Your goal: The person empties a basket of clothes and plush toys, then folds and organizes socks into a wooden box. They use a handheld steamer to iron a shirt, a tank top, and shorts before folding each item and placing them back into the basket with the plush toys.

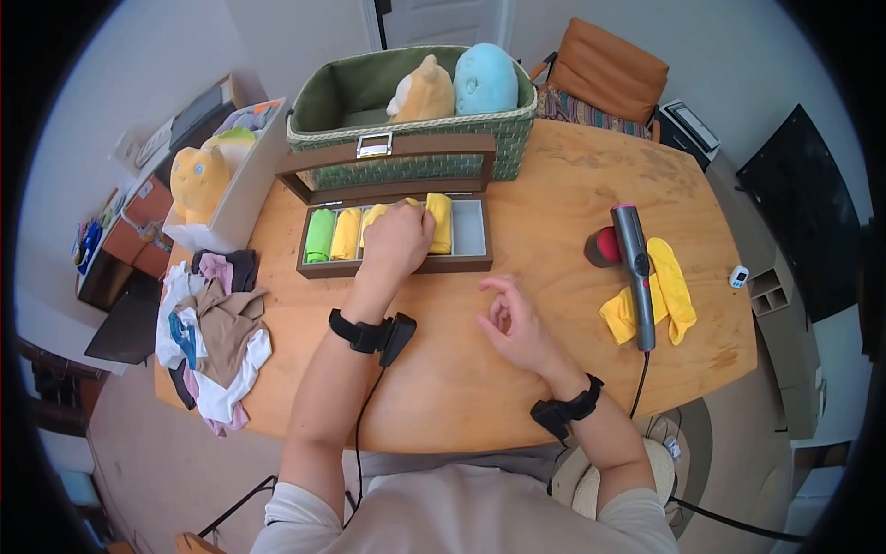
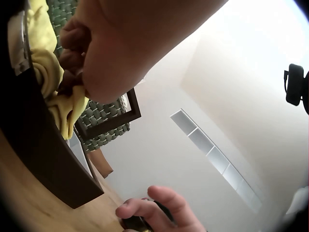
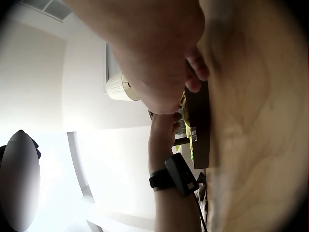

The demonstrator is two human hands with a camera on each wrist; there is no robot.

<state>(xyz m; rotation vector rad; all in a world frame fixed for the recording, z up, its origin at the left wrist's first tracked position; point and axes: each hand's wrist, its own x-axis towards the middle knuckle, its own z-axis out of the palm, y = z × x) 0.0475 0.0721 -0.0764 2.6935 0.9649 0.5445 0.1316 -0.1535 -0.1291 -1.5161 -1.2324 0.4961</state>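
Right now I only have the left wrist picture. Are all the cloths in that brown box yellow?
Observer: No, the head view shows a green cloth at the left end of the brown box.
Operator: Oh! And what's in the woven basket behind it?
Observer: The head view shows a tan soft toy and a blue soft toy in the woven basket.
Operator: I see some fingers poking in from below. Is that hand carrying something?
Observer: That's the right hand; from the head view, it appears to hold nothing, its fingers loosely curled.
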